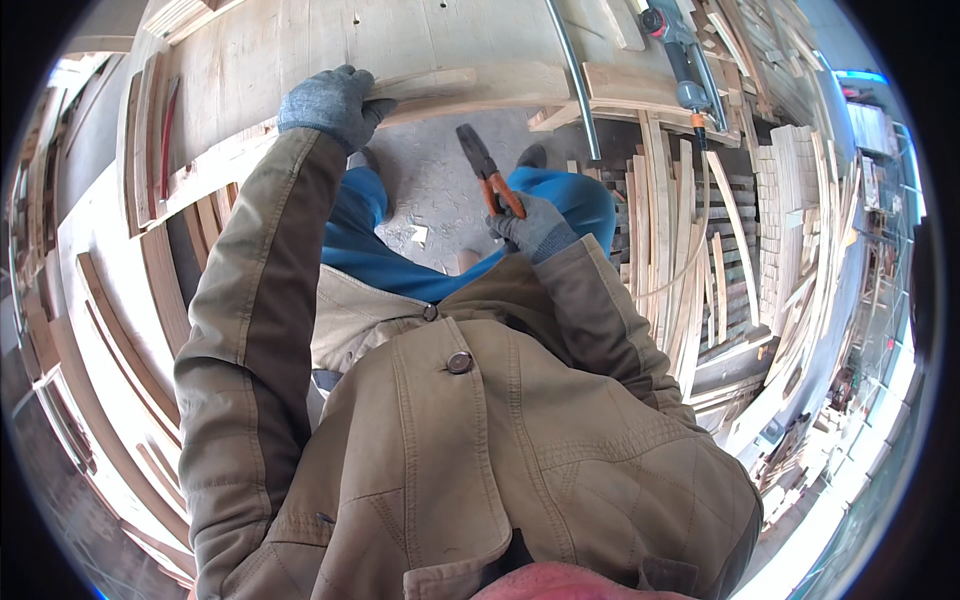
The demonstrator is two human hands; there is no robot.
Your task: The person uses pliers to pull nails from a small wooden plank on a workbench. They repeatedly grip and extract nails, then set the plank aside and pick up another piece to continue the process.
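Observation:
My left hand, in a grey-blue work glove, is closed around the left end of a short wooden strip at the near edge of a wooden bench top. The curled fingers lie on top, with the thumb toward the strip's near side. In my right hand, gloved the same way, is a pair of pliers with dark jaws and orange handles. The jaws point forward and a little left, apart from the strip, above the floor between my knees.
A metal rod crosses the bench edge. Right of it lies an air tool with a hose. Stacked wooden slats stand at the right; more boards lie at the left. Scraps litter the floor.

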